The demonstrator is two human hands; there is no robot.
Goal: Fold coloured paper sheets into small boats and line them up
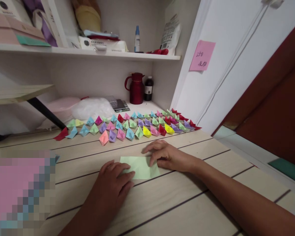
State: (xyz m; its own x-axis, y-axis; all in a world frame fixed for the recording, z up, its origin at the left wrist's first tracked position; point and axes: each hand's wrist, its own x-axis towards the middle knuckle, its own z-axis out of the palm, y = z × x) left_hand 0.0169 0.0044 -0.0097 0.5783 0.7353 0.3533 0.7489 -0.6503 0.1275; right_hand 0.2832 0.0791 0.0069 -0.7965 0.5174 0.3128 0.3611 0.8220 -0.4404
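A pale green sheet of paper point(140, 168) lies on the striped wooden table, its long side running left to right. My left hand point(115, 180) rests at the paper's left part, fingers stretched out over its edge. At the right end is my right hand point(164, 155), fingers apart and bent, with some fingertips at the paper and another reaching past its far edge. Beyond the hands stand several rows of small folded paper boats point(130, 133) in red, yellow, blue, purple, pink and green.
A blurred pink stack point(17, 190) covers the table's left side. Behind the boats, a red thermos jug point(137, 88) and a dark bottle point(148, 88) stand in a white shelf unit. A pink sticky note point(202, 55) hangs on the wall at right.
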